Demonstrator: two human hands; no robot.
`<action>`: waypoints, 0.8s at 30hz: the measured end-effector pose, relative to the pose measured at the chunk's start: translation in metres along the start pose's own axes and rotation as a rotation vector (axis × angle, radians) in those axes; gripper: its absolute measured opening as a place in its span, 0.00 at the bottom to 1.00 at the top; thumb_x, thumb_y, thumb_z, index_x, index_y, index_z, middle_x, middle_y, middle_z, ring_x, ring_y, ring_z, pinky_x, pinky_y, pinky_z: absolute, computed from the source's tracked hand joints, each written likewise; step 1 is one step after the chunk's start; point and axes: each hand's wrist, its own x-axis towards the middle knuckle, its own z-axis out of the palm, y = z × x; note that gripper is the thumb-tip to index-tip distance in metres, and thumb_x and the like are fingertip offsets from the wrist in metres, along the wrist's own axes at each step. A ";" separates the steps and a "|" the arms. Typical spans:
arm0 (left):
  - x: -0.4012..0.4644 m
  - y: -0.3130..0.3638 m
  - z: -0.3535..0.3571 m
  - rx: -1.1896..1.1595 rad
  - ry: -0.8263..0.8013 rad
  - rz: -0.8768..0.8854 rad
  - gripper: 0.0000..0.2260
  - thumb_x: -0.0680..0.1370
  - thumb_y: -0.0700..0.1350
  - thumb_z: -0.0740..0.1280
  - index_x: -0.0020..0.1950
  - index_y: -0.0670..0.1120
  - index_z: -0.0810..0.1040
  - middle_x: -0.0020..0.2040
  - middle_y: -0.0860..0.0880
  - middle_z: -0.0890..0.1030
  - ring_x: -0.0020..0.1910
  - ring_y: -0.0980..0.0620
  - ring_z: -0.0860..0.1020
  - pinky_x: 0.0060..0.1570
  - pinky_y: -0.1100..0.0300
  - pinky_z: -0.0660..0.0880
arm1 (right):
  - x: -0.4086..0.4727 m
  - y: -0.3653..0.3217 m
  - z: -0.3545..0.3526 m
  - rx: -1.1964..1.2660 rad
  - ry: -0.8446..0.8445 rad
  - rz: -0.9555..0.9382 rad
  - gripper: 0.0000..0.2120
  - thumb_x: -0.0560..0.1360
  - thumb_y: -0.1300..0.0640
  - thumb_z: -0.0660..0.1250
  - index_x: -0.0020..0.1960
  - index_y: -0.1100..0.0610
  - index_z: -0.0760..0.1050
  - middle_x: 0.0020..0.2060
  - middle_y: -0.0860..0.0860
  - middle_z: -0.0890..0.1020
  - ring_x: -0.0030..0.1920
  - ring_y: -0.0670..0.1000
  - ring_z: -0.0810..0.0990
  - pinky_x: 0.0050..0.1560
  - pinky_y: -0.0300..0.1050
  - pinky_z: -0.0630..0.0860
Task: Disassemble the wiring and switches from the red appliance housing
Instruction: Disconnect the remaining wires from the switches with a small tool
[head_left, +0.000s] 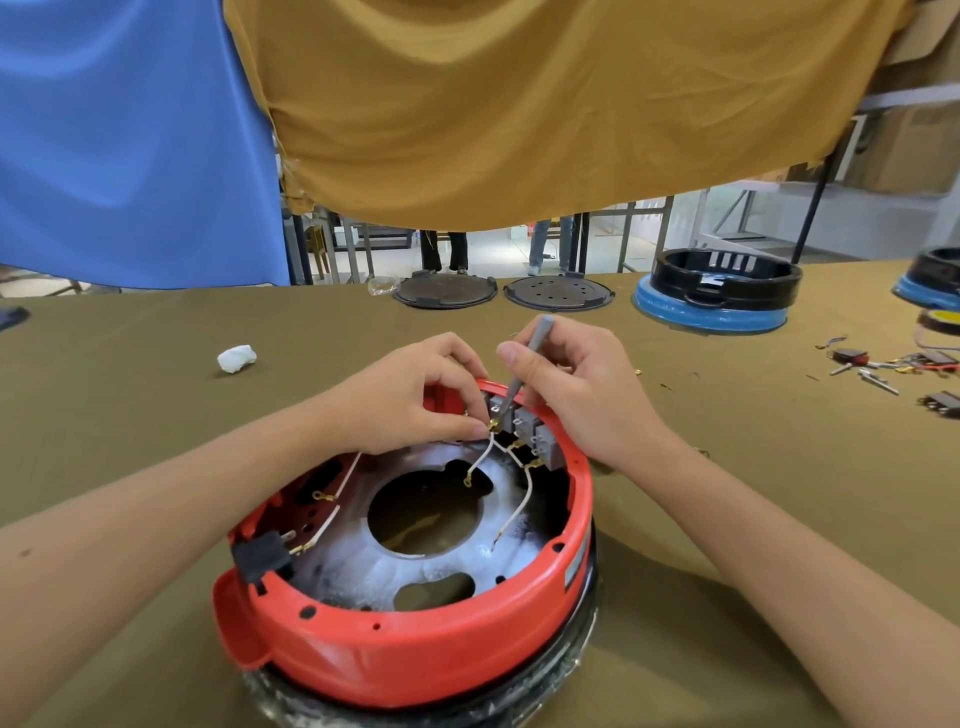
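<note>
The housing (415, 623) is sitting at the near edge of the counter (156, 405), switches (524, 426) lining its far inner wall. Two discs (447, 291) are lying along the far edge, another housing (717, 296) and loose parts (883, 369) toward the right edge.

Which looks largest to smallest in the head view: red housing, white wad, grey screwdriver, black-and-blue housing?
1. red housing
2. black-and-blue housing, though farther away
3. grey screwdriver
4. white wad, close to the screwdriver
</note>
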 end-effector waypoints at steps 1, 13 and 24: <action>0.000 0.000 0.000 -0.003 -0.003 -0.002 0.02 0.72 0.50 0.77 0.42 0.56 0.85 0.57 0.56 0.74 0.57 0.59 0.75 0.63 0.54 0.71 | 0.000 0.000 0.000 0.006 -0.002 0.007 0.09 0.79 0.56 0.69 0.42 0.59 0.78 0.32 0.57 0.81 0.35 0.60 0.79 0.41 0.62 0.78; 0.000 0.001 -0.001 -0.011 -0.013 -0.012 0.02 0.72 0.50 0.76 0.42 0.55 0.85 0.57 0.57 0.74 0.57 0.59 0.75 0.63 0.54 0.72 | -0.002 -0.003 -0.002 -0.088 -0.021 -0.088 0.10 0.79 0.55 0.69 0.42 0.58 0.77 0.32 0.55 0.80 0.34 0.58 0.79 0.38 0.60 0.76; 0.000 0.001 -0.002 -0.012 -0.025 -0.011 0.03 0.72 0.49 0.77 0.41 0.56 0.84 0.57 0.55 0.74 0.58 0.59 0.75 0.64 0.56 0.71 | 0.000 0.001 -0.002 -0.031 -0.036 -0.020 0.10 0.79 0.56 0.69 0.42 0.60 0.78 0.33 0.55 0.81 0.34 0.57 0.80 0.40 0.60 0.78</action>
